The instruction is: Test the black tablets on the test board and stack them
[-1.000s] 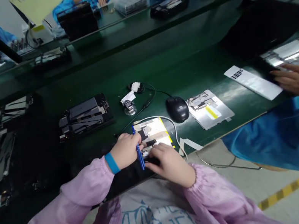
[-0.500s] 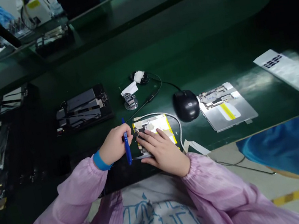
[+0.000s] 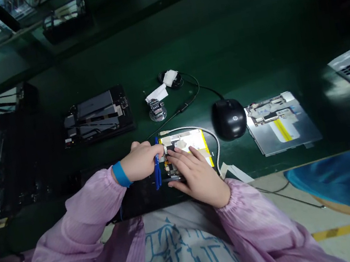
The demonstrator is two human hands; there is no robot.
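Note:
A blue pen [image 3: 157, 170] is in my left hand [image 3: 139, 160], whose fingers are closed, with the fingertips over the left edge of an opened tablet [image 3: 200, 137]. White and yellow-edged battery parts, tape and a circuit board show on this tablet. Across its front part lies my right hand [image 3: 198, 174], fingers stretched out and resting on the board side, hiding some of it. A white cable [image 3: 213, 135] curves around the tablet's far and right sides, its plug end near the far left corner.
Right of the tablet are a black mouse [image 3: 229, 119] and a silver tablet panel [image 3: 274, 138]. A small metal camera-like device [image 3: 157, 109] stands behind. Opened black tablets [image 3: 98, 117] lie to the left. A blue-clad person [image 3: 342, 176] is at the right edge.
My left hand has moved right, onto the tablet's left edge, and the pen now tilts. My right hand stays on the tablet. The camera view has shifted slightly.

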